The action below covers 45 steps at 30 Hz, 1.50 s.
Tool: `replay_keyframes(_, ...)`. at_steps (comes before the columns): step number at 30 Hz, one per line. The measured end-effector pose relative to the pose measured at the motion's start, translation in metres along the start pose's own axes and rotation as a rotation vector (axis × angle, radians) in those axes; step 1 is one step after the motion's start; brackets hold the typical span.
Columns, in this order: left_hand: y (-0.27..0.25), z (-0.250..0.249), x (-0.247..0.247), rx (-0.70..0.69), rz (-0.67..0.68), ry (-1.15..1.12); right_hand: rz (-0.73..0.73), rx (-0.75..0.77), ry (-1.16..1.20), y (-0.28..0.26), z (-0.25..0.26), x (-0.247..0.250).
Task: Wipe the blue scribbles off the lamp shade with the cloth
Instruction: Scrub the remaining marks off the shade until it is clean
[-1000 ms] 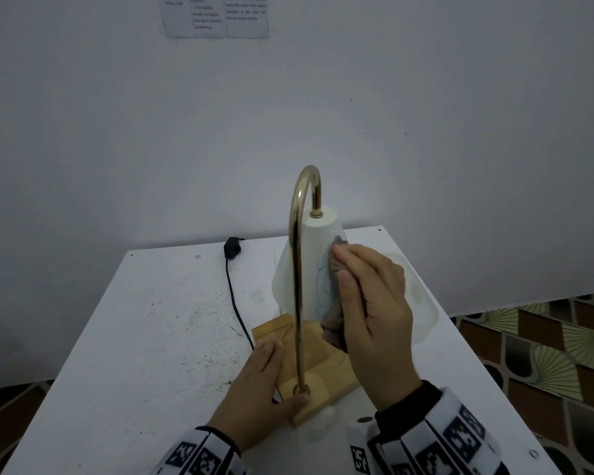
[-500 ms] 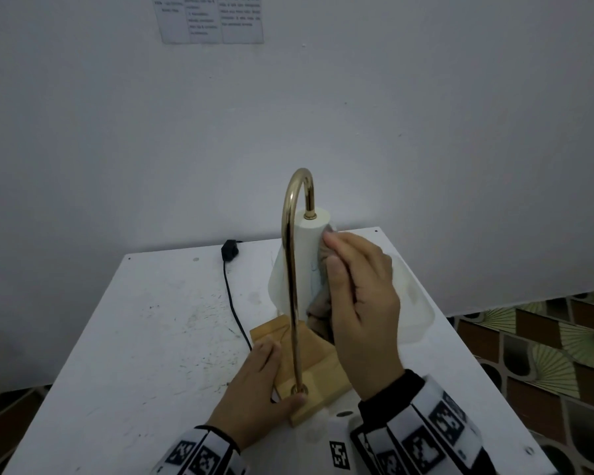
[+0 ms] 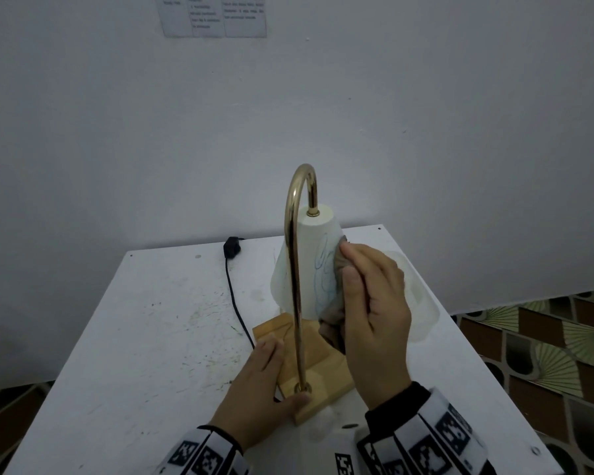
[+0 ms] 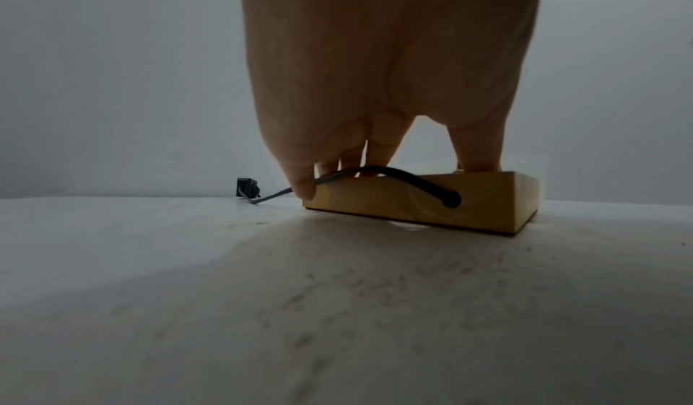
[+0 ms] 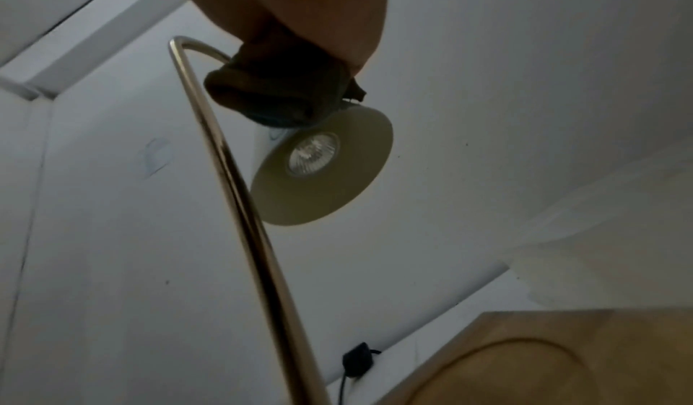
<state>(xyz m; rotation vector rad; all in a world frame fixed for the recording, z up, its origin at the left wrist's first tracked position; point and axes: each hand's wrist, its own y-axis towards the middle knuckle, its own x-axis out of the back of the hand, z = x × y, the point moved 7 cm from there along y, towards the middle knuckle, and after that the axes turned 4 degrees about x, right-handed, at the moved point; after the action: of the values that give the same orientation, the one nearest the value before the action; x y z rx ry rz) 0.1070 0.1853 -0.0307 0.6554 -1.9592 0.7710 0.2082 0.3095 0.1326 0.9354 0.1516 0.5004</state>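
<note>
Two hands are at work on the white table. Furthest left, a black cord trails back to a plug near the wall. The left hand lies flat on the wooden base, fingers straight, thumb beside the foot of the brass arm. From that arched arm hangs the white lamp shade, a cone with loopy blue scribbles down its near side. Just to their right the right hand is curled round a grey-brown cloth and presses it against the shade. From beneath, the bulb shows inside the rim. Papers taped on the wall carry print too blurred to read.
</note>
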Motion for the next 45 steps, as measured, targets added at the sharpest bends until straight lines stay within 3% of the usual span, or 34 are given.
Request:
replay_keyframes(5, 0.004, 0.003, -0.004, -0.013, 0.022, 0.004, 0.089, 0.106, -0.074, -0.018, -0.003, 0.007)
replay_keyframes(11, 0.002, -0.001, -0.003, -0.005, 0.062, 0.052, 0.02, -0.074, -0.018, -0.005, -0.017, 0.012)
replay_keyframes(18, 0.001, 0.001, -0.003, 0.0, 0.074, 0.061, 0.058, 0.061, -0.062, -0.015, 0.001, 0.005)
replay_keyframes(25, 0.002, -0.001, -0.005, -0.005, 0.065, 0.103, -0.044, -0.113, -0.002, -0.001, -0.018, 0.007)
replay_keyframes(33, 0.005, 0.001, -0.008, -0.027, 0.066, 0.107, 0.018, 0.107, -0.086, -0.026, 0.0, -0.001)
replay_keyframes(39, 0.002, -0.003, -0.004, -0.032, 0.06, 0.118, -0.057, -0.15, -0.029, -0.013, -0.028, 0.01)
replay_keyframes(45, 0.003, -0.005, -0.004, -0.029, 0.041, 0.119, -0.005, -0.082, 0.014, -0.018, -0.008, -0.002)
